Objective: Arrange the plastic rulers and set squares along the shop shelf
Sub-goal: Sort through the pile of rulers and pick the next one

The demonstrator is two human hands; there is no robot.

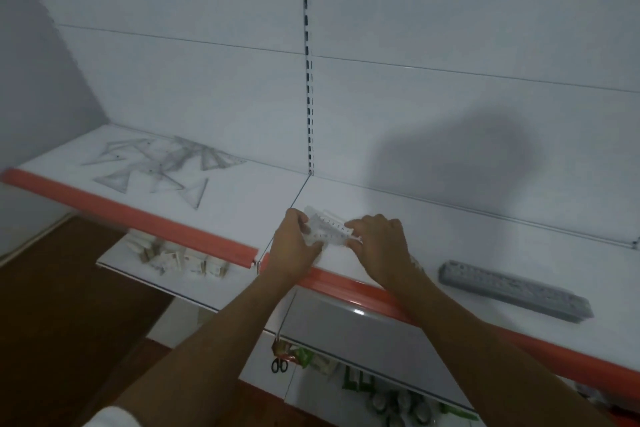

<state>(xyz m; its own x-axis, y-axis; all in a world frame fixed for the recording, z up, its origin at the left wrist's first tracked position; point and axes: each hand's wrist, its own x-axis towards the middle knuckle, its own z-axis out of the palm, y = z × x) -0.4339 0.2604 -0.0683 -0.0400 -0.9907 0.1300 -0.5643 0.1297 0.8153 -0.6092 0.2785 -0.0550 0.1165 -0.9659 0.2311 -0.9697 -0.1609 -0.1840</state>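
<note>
Both my hands meet over the white shop shelf just right of the joint between two shelf sections. My left hand and my right hand pinch the two ends of a small bundle of clear plastic rulers with printed numbers, partly in a clear wrapper. Several clear set squares lie scattered flat on the left shelf section. A stack of grey-looking rulers lies flat at the right, near the front edge.
An orange price strip runs along the shelf's front edge. A slotted upright divides the white back panel. Lower shelves hold small boxes, black scissors and green packets. Brown floor lies at the left.
</note>
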